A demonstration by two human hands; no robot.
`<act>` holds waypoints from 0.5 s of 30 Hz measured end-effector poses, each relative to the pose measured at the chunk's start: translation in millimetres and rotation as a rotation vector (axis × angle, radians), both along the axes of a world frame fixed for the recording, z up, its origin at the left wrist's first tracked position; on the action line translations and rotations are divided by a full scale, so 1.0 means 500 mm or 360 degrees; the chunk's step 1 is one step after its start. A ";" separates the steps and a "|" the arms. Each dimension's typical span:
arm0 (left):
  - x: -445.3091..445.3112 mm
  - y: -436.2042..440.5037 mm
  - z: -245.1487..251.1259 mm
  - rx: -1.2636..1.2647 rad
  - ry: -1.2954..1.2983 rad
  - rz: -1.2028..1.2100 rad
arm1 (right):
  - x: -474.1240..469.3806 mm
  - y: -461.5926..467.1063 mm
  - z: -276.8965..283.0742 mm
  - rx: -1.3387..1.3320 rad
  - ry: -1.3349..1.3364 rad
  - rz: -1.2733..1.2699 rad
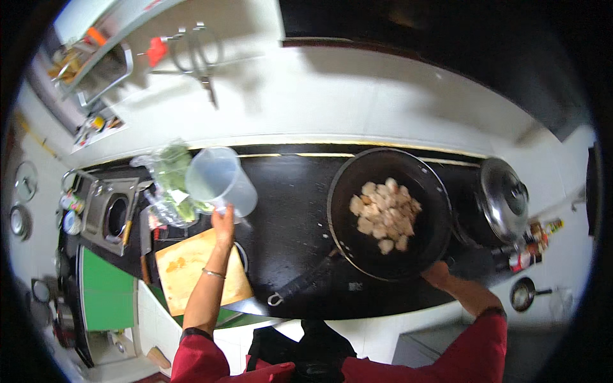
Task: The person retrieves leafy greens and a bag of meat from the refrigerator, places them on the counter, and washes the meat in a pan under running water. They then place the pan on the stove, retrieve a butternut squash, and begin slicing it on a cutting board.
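Observation:
My left hand grips the rim of a translucent plastic container, which is tilted on its side above the counter. Just behind it lie leafy greens in a clear plastic bag. To the right, pale chunks of food are heaped in a large dark wok, whose handle points towards the front left. My right hand is at the wok's near right edge, its fingers partly hidden; whether it grips anything there is unclear. A wooden cutting board lies under my left forearm.
A steel sink is at the left, with a cleaver between it and the board. A domed metal lid stands right of the wok, near bottles and packets. Kitchen tools hang from a rack on the wall above.

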State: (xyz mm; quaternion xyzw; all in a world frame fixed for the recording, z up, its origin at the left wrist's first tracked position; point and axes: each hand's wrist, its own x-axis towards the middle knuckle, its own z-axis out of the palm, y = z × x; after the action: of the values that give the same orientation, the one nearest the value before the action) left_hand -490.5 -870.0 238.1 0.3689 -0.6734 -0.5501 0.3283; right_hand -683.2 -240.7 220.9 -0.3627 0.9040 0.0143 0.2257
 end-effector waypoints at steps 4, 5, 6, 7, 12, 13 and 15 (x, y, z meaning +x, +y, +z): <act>-0.013 0.001 0.032 0.0087 0.0074 -0.0088 | 0.018 -0.008 -0.016 0.0344 -0.0063 -0.0485; -0.003 0.000 0.037 0.0047 0.0016 -0.0027 | 0.020 -0.022 -0.009 0.0343 -0.0066 -0.0585; 0.008 -0.002 0.037 0.0010 -0.0043 0.0030 | 0.026 -0.034 -0.006 0.0343 -0.0071 -0.0689; 0.002 0.011 0.044 -0.0178 -0.0260 0.0189 | 0.026 -0.008 -0.021 0.0381 -0.0033 -0.0572; 0.042 0.002 0.191 -0.1076 -0.0135 0.0489 | -0.011 -0.031 0.057 0.0022 -0.0217 0.0160; 0.038 -0.040 0.226 -0.0904 0.0084 0.0330 | -0.019 -0.040 0.068 0.0014 -0.0208 0.0336; -0.034 -0.061 0.380 -0.0940 0.0203 0.0091 | -0.037 -0.035 0.086 0.0027 -0.0169 0.0621</act>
State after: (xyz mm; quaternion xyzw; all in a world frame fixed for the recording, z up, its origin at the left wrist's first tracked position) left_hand -507.4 -900.7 428.0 0.2410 -0.7716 -0.3432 0.4783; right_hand -701.8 -258.1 263.8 -0.5293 0.8033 0.0462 0.2690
